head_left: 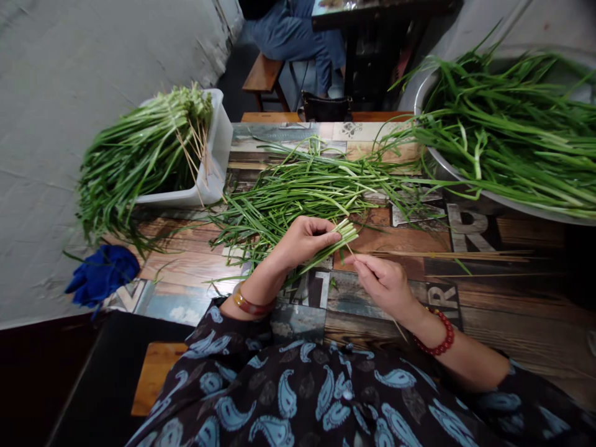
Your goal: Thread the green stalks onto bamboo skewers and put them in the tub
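My left hand [305,242] is closed around a small bunch of garlic chives [345,232], its pale cut ends sticking out past the thumb. In my right hand [384,285] a thin bamboo skewer [350,251] is pinched, one end against the pale stems and the other showing below the palm. Just beyond my hands a loose pile of chives [321,186] is spread over the table. Several more skewers [447,254] lie on the tabletop to the right of my right hand.
At the left a white plastic bin [218,149] holds skewered chives [144,136]. A large metal basin [421,93] full of chives [516,136] stands at the right. Blue gloves [103,273] lie on the table's left edge. Beyond the table a person in jeans [293,37] sits near a wooden stool [263,73].
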Demonstrator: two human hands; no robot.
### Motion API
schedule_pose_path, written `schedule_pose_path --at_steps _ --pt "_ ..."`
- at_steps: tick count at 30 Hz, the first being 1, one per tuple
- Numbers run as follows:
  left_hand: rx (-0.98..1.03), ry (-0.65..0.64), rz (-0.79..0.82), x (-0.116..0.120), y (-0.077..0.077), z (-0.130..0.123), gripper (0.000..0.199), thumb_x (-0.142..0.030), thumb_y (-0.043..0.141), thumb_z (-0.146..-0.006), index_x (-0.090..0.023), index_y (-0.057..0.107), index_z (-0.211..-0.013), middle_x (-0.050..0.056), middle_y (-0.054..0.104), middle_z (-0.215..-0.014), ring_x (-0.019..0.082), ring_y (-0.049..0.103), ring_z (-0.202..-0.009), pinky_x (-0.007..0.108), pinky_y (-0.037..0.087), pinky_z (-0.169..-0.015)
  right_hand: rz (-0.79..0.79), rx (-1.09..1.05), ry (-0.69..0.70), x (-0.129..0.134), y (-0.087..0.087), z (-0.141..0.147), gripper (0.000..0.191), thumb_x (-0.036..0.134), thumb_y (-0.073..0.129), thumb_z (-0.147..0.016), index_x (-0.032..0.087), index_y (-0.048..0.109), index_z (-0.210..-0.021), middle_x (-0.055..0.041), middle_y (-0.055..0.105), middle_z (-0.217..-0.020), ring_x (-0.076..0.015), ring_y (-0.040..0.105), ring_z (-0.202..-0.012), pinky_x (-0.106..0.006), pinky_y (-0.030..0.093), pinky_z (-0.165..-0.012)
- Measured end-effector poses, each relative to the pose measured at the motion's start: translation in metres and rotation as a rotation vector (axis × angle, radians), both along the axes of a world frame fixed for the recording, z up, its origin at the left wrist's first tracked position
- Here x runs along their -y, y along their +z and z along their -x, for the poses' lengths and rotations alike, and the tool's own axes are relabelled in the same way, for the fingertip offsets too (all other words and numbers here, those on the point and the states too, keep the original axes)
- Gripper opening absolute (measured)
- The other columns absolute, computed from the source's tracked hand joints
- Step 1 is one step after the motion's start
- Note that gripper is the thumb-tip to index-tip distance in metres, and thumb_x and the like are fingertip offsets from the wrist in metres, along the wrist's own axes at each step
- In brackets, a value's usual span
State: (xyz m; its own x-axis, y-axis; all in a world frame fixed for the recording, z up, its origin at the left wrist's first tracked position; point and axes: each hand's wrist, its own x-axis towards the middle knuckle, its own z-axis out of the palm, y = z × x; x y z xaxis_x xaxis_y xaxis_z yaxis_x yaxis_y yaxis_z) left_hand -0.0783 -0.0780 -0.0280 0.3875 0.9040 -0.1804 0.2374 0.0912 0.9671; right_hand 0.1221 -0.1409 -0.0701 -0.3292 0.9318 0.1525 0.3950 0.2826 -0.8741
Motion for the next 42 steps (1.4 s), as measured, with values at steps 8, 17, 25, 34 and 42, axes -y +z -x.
schedule_pose_path --at_steps 8,17,25,34,42 --pt "-0.053 -0.095 -0.010 -0.001 0.003 0.009 0.031 -0.040 0.064 -0.082 -0.010 0.071 -0.078 0.002 0.065 -0.067 0.010 0.052 -0.058 0.020 0.040 -0.056 -0.050 0.010 0.005 0.000 0.000 0.000 0.026 0.026 0.044 -0.097 0.019 0.068 -0.091 0.0010 0.060 -0.057 -0.0124 0.056 -0.049 -0.024 0.047 -0.056" --pt "-0.445 0.191 -0.565 -0.034 -0.002 0.022 0.022 -0.027 0.060 -0.086 -0.015 0.075 -0.096 0.008 0.071 -0.090 0.018 0.063 -0.083 0.029 0.047 -0.079 -0.101 -0.016 0.001 0.000 -0.003 -0.001 0.023 0.021 0.045 -0.093 0.020 0.065 -0.083 -0.0015 0.068 -0.068 -0.0128 0.062 -0.060 -0.023 0.050 -0.063" --pt "-0.852 0.103 -0.823 -0.073 -0.016 0.013 0.021 -0.023 0.060 -0.087 -0.019 0.076 -0.100 0.010 0.068 -0.100 0.024 0.057 -0.094 0.039 0.041 -0.086 -0.140 -0.043 0.016 -0.001 -0.007 0.000 0.022 0.018 0.045 -0.094 0.020 0.064 -0.083 -0.0023 0.070 -0.071 -0.0137 0.066 -0.065 -0.023 0.050 -0.065" --pt "-0.447 0.141 -0.632 -0.053 0.000 0.010 0.012 -0.022 0.060 -0.083 -0.016 0.067 -0.076 0.004 0.065 -0.078 0.016 0.057 -0.077 0.028 0.042 -0.075 -0.161 -0.047 0.003 -0.001 -0.003 -0.001 0.022 0.016 0.045 -0.093 0.019 0.064 -0.083 -0.0020 0.071 -0.071 -0.0133 0.066 -0.064 -0.023 0.051 -0.065" --pt "-0.055 0.220 -0.137 -0.010 -0.003 0.000 0.021 -0.034 0.067 -0.078 -0.013 0.069 -0.081 0.000 0.061 -0.070 0.010 0.049 -0.062 0.022 0.038 -0.060 -0.184 -0.040 -0.003 -0.002 0.002 -0.002 0.021 0.017 0.046 -0.093 0.018 0.066 -0.085 -0.0015 0.070 -0.070 -0.0117 0.065 -0.061 -0.020 0.050 -0.062"
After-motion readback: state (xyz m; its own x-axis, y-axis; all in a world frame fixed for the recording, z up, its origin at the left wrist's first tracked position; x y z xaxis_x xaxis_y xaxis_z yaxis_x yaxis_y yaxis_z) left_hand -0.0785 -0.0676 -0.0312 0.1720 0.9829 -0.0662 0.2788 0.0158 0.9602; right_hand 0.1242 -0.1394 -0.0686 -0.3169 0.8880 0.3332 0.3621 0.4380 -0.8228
